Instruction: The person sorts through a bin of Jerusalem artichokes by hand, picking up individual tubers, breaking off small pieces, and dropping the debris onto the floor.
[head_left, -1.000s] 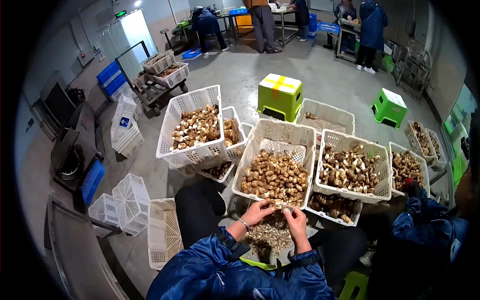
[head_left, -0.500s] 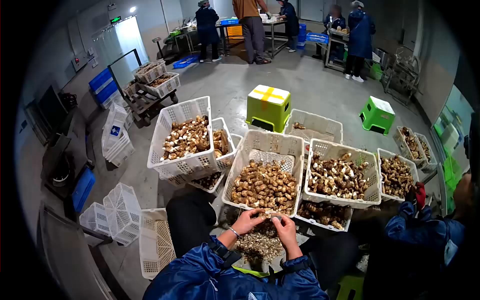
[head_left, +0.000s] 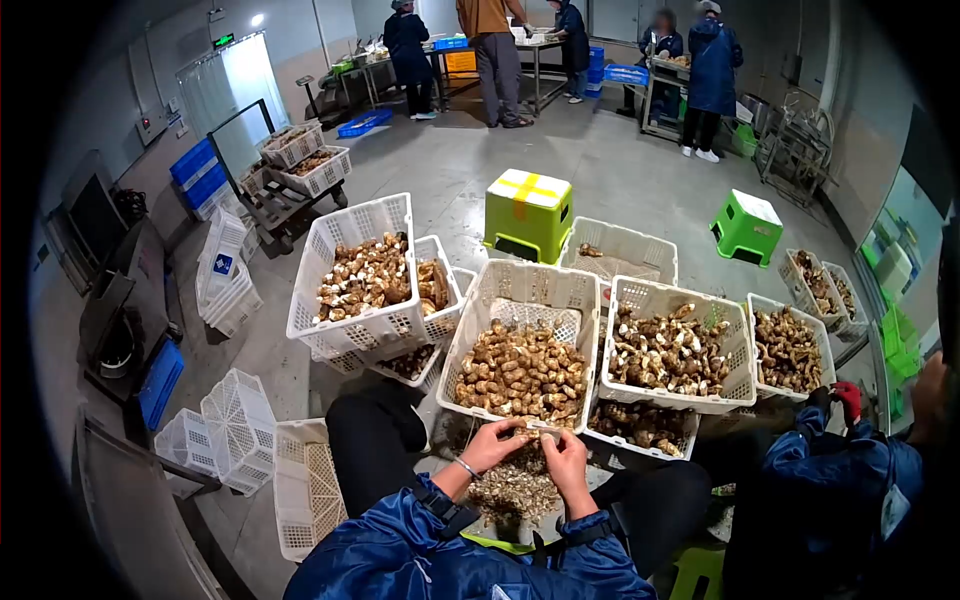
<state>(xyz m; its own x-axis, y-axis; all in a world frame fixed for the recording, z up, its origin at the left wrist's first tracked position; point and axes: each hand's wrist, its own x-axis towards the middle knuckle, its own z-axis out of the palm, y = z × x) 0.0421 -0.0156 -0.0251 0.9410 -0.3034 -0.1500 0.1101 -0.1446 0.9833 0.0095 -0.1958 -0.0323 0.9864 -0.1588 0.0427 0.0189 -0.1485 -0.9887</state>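
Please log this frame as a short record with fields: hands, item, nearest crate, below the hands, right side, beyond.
Hands: left hand and right hand, fingertips close together
Item: small pale piece between the fingertips, too small to identify
Nearest crate: white crate, partly filled with brown-and-white mushrooms
Below hands: heap of pale scraps
Right side: another mushroom crate; farther right, a co-worker's red-gloved hand
Beyond: yellow-green stool

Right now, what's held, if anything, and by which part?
A small pale piece between left hand and right hand; the gripped part can't be made out.
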